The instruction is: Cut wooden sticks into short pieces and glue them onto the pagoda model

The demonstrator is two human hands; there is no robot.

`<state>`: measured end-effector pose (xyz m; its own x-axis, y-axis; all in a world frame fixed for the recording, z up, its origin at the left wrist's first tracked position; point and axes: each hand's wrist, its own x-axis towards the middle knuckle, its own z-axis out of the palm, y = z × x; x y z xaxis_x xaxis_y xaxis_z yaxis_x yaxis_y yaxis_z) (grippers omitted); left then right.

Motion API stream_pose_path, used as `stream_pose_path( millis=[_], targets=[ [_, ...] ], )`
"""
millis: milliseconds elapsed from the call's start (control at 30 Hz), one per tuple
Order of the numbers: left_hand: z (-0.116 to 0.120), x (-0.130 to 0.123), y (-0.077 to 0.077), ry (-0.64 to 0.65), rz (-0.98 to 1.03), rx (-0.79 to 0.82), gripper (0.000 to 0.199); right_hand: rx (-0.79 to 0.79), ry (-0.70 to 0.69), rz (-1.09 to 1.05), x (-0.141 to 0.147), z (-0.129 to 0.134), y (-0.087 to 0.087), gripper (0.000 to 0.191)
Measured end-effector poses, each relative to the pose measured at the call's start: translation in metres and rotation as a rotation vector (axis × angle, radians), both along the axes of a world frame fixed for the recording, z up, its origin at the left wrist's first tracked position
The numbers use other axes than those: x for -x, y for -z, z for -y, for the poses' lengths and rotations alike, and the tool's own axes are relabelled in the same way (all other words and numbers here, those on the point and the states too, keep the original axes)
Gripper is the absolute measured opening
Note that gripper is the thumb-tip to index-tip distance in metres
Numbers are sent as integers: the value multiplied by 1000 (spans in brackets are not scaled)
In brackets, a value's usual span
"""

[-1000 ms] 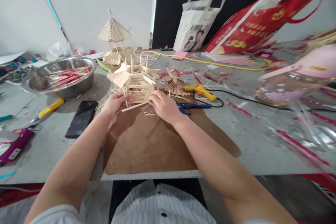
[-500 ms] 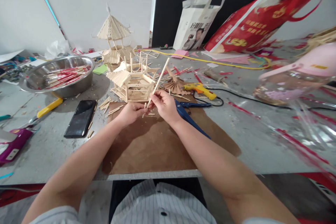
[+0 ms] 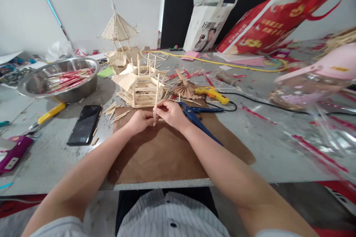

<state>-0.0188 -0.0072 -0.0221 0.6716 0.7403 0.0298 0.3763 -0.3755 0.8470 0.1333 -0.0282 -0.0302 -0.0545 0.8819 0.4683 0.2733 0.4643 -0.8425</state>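
Note:
Above the brown mat [image 3: 164, 155], my right hand [image 3: 170, 114] pinches a long wooden stick [image 3: 157, 89] that stands nearly upright. My left hand [image 3: 141, 121] is closed on a short wooden stick [image 3: 154, 118], side by side with the lower end of the long one. The fingertips of both hands almost meet there. Just behind them stands a partly built stick model [image 3: 144, 90] with open frames and a slatted roof piece. Farther back is a stick pavilion [image 3: 119, 31] with a pointed roof.
Blue pliers [image 3: 198, 120] and a yellow glue gun [image 3: 213, 94] lie right of my hands. To the left are a black phone [image 3: 85, 125], a yellow-handled cutter [image 3: 51, 113] and a steel bowl [image 3: 58, 94]. Cut sticks [image 3: 121, 116] lie near my left hand.
The long stick has swung from a rightward slant to nearly upright. My right hand has moved slightly left and down, bringing the stick beside the short one.

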Motion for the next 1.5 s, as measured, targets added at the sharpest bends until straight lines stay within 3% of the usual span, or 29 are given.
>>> stream_pose_path(
  millis=[333,500,667,1000,1133,1267,1333,1400,1500],
  targets=[
    [2,-1,1,-11,-59,-102,21,-12,-89,71,-7,-2,-2,13],
    [1,-2,6,-58,-93,-203,22,16,-40,154,-5,-2,1,17],
    [-2,-2,12,-62,-63,-208,21,2,38,133,-4,6,0,25],
    [-5,-1,14,-89,-106,-188,27,-109,225,180,-26,58,2,18],
    [-6,-1,13,-89,-98,-172,27,-159,289,354,-24,58,2,17],
    [0,-3,9,-53,-74,-167,25,-99,317,288,-23,53,6,21],
    [5,-5,6,0,-55,-201,23,-18,266,164,-23,51,7,30],
    [10,-8,4,38,-61,-272,20,116,131,21,-21,51,5,39],
    [18,-10,2,71,-105,-377,19,306,-78,-149,-18,52,1,37]
  ],
)
